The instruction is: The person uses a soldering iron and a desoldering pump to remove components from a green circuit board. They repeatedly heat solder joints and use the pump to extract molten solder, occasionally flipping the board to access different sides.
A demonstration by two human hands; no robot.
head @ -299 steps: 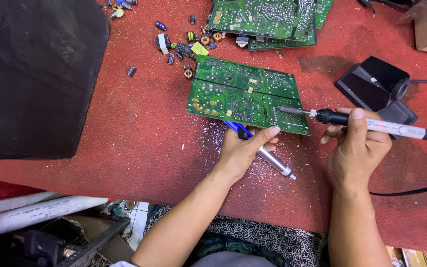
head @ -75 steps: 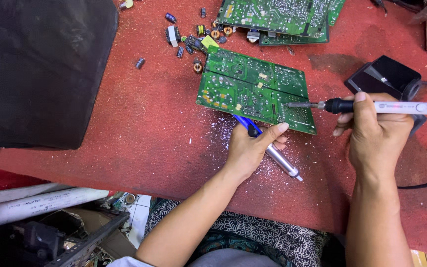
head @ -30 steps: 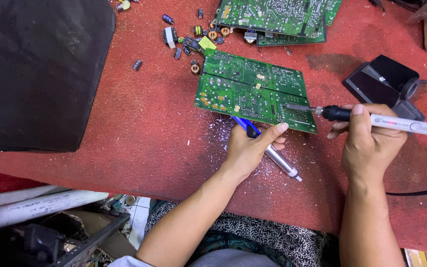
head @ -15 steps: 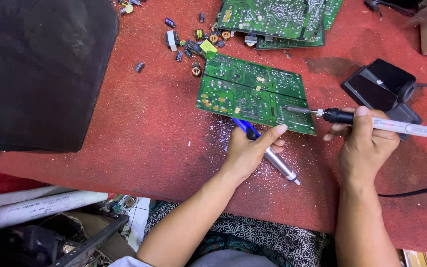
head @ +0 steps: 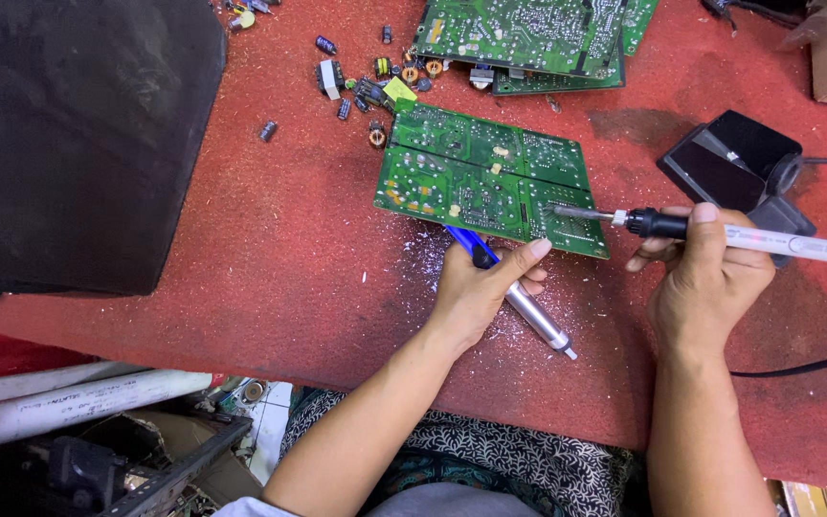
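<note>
holding a soldering iron [head: 739, 237], the right hand [head: 710, 287] is closed around its grip at the right of the frame, a little below the middle height. the iron lies almost level and its metal tip points left, touching the right end of a green board [head: 471, 182] near the centre. the thumb lies on top of the black part of the grip, and the cable goes out of the right edge.

the left hand [head: 480, 292] is just below the board, in the middle of the frame. it is closed on a pump [head: 519, 302] with a blue front and a silver body. the blue end points up-left to the lower edge of the board, and the silver end sticks out toward the lower right. the thumb reaches up and touches the board's lower edge.

the board lies flat on a red table [head: 289, 287], with white crumbs around its lower edge. more boards [head: 528, 38] lie stacked at the top centre. small loose parts [head: 366, 86] are scattered at the upper left of the board. a black stand [head: 729, 163] is at the upper right, just behind the iron. a big black box [head: 69, 134] fills the upper left of the frame.
</note>
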